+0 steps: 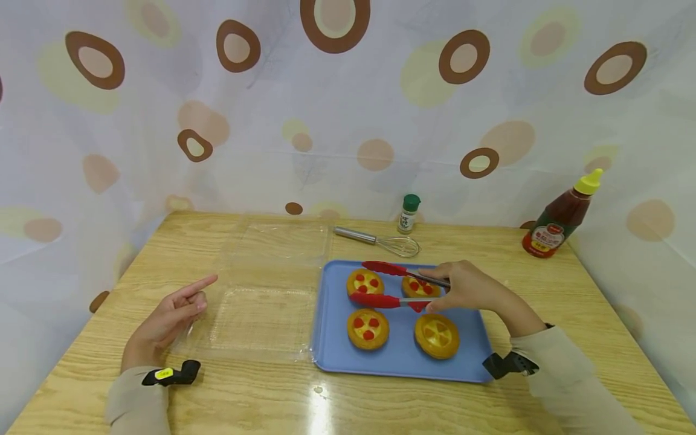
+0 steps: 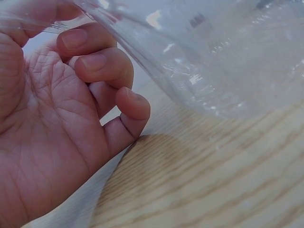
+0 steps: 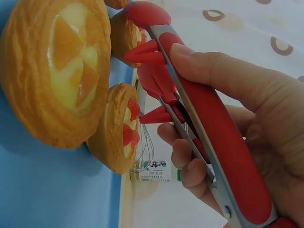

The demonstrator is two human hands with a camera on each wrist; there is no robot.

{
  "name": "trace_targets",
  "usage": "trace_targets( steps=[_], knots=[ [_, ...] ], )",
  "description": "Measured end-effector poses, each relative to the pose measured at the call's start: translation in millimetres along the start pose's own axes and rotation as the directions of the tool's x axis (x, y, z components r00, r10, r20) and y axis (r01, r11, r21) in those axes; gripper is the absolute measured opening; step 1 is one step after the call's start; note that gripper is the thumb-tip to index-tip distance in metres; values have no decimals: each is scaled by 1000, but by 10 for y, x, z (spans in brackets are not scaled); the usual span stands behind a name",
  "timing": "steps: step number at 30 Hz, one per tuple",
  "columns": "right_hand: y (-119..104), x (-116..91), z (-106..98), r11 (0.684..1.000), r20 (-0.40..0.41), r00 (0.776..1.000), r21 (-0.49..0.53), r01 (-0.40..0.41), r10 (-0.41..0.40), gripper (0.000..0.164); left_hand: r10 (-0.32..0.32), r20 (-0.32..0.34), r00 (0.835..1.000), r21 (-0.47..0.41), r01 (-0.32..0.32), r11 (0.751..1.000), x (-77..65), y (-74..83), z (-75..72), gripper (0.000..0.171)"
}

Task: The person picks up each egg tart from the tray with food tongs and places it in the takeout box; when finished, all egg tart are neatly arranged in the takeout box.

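Observation:
My right hand (image 1: 462,287) grips red-tipped metal tongs (image 1: 375,301) over the blue tray (image 1: 391,364); its thumb presses one arm and fingers curl round the other. The tong tips are apart, above the tarts. On the tray lie several egg tarts: red-topped ones, such as the front-left tart (image 1: 368,329), and one orange-topped tart (image 1: 437,336). A hinged clear plastic box (image 1: 261,323) lies spread out left of the tray. At its left edge is my left hand (image 1: 170,323), index finger straight, other fingers loosely bent (image 2: 107,66). Whether it touches the box is unclear.
A whisk (image 1: 375,240) lies behind the tray, with a green-capped shaker (image 1: 408,214) standing just beyond it. The yellow-capped sauce bottle (image 1: 562,217) stands at the back right corner. Patterned cloth (image 1: 337,109) hangs along the back and sides of the wooden table (image 1: 261,399).

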State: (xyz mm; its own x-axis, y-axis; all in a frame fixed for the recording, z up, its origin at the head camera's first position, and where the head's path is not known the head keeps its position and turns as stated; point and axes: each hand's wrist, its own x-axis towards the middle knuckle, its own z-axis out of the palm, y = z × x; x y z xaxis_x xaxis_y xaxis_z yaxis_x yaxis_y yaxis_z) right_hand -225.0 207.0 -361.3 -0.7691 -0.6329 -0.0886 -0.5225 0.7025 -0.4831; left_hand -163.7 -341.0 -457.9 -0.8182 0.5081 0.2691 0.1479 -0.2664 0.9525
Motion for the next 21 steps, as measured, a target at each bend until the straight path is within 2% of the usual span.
trace_targets(
  steps=[10,21],
  knots=[
    [9,-25,56,998,0,1000,57,-3,3,68,5,14,1000,-17,-5,1000,-9,-13,-1,56],
    [46,-60,112,999,-36,999,43,8,-7,67,5,13,1000,-10,-5,1000,-8,-11,-8,55]
  ],
)
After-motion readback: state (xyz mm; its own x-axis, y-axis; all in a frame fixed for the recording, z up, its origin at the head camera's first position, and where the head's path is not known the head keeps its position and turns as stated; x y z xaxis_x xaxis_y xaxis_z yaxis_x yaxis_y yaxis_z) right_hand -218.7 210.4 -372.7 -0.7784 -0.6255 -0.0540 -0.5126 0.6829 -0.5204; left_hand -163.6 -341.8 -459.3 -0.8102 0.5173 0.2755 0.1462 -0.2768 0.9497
